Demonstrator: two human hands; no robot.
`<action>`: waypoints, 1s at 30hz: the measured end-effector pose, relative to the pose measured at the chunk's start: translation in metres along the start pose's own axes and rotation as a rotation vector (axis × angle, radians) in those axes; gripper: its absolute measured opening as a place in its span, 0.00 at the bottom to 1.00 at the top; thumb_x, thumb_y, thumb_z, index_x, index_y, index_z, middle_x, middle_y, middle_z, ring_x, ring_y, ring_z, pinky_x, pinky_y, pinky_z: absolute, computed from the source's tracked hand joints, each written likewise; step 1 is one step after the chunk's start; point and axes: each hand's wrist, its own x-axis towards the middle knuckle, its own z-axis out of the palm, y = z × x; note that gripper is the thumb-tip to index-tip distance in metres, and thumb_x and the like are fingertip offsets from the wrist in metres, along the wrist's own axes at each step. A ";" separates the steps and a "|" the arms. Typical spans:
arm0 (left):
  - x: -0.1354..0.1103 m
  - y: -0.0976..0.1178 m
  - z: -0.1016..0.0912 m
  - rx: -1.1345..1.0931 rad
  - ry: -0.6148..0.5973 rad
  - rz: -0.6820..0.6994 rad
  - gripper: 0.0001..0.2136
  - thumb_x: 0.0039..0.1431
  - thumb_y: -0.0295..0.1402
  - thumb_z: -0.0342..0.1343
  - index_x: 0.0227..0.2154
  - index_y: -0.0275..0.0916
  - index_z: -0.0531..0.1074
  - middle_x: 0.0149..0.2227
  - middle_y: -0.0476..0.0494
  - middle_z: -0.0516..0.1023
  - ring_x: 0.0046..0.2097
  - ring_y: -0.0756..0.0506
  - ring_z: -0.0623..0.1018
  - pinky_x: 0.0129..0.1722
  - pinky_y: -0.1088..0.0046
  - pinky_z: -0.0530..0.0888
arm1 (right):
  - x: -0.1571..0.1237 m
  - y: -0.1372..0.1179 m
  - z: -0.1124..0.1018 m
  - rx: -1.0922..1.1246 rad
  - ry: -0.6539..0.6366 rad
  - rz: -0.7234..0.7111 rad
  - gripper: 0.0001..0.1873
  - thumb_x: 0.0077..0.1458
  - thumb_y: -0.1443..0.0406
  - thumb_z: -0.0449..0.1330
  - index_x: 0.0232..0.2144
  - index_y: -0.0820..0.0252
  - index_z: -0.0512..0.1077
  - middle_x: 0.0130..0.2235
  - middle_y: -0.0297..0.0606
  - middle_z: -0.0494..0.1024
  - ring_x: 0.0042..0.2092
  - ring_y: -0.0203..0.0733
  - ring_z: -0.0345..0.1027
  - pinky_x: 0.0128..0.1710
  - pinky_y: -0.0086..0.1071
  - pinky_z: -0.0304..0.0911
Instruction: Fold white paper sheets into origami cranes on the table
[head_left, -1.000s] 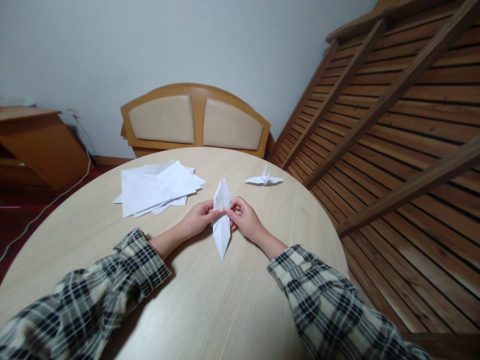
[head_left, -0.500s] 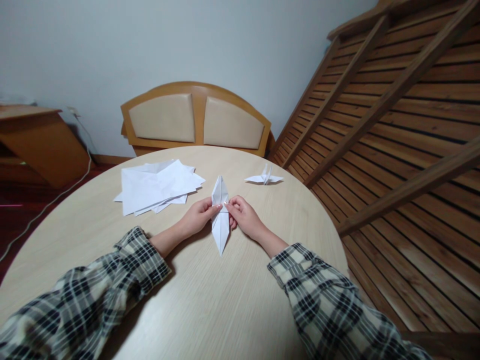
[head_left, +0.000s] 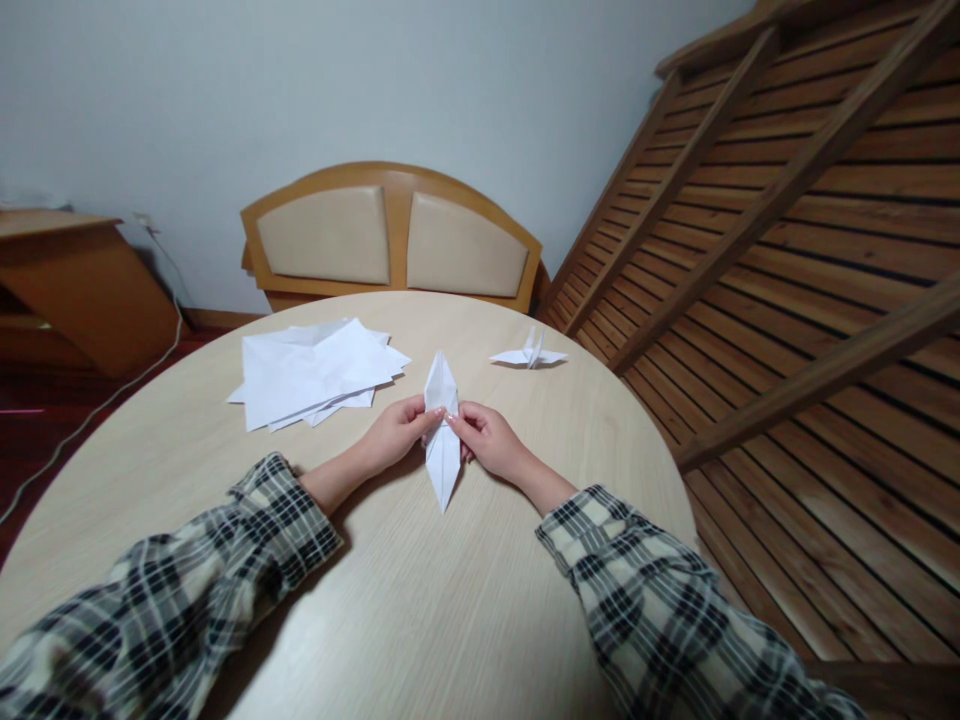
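A long diamond of folded white paper point(head_left: 443, 465) is held upright between my two hands, one point toward the far side and the other toward me. My left hand point(head_left: 395, 432) pinches its left edge near the middle, thumb on top. From the right, my right hand point(head_left: 486, 436) grips the same middle part, its thumb pressed on the front and its other fingers partly hidden behind the paper. Both thumb tips nearly meet. Beyond my right hand, a finished-looking white paper crane point(head_left: 529, 354) rests on the table with wings spread.
A loose pile of white paper sheets point(head_left: 315, 372) lies at the left of the round wooden table point(head_left: 420, 620). Behind the table stands a headboard point(head_left: 397, 235) with two padded panels. A slatted wooden frame point(head_left: 787, 270) leans along the right side.
My right thumb has come down flat onto the middle of the folded paper, and the right fingers have shifted slightly. My left hand keeps its hold.
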 end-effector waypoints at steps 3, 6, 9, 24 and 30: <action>-0.001 0.002 0.000 0.047 0.012 -0.017 0.15 0.56 0.44 0.57 0.25 0.36 0.68 0.22 0.50 0.67 0.26 0.50 0.66 0.27 0.72 0.62 | -0.001 -0.001 0.000 -0.008 -0.021 -0.016 0.20 0.58 0.50 0.56 0.28 0.61 0.66 0.24 0.31 0.68 0.24 0.32 0.61 0.22 0.27 0.58; -0.003 0.005 0.000 0.062 0.023 -0.025 0.17 0.56 0.45 0.57 0.22 0.37 0.67 0.21 0.50 0.65 0.25 0.51 0.64 0.26 0.72 0.61 | -0.002 -0.003 -0.001 0.011 -0.043 0.004 0.19 0.58 0.50 0.56 0.27 0.61 0.67 0.23 0.31 0.68 0.23 0.32 0.61 0.22 0.27 0.58; -0.003 0.006 -0.001 0.051 0.027 -0.026 0.16 0.56 0.44 0.58 0.22 0.37 0.67 0.22 0.50 0.65 0.25 0.51 0.64 0.27 0.72 0.61 | -0.003 -0.005 -0.002 0.041 -0.055 0.029 0.19 0.57 0.50 0.57 0.26 0.60 0.66 0.22 0.31 0.67 0.23 0.32 0.62 0.22 0.27 0.59; -0.009 0.019 0.001 -0.038 -0.179 -0.113 0.15 0.55 0.42 0.59 0.30 0.32 0.76 0.28 0.41 0.78 0.28 0.48 0.71 0.31 0.69 0.66 | 0.001 0.001 -0.004 0.151 0.002 0.089 0.17 0.54 0.52 0.61 0.31 0.60 0.67 0.21 0.28 0.68 0.21 0.30 0.62 0.20 0.25 0.60; -0.009 0.020 0.000 0.029 -0.180 -0.093 0.15 0.57 0.42 0.57 0.28 0.32 0.77 0.26 0.41 0.78 0.26 0.48 0.71 0.30 0.71 0.66 | 0.002 0.001 -0.005 0.176 -0.030 0.091 0.18 0.53 0.51 0.62 0.30 0.61 0.69 0.20 0.28 0.68 0.21 0.30 0.62 0.20 0.25 0.60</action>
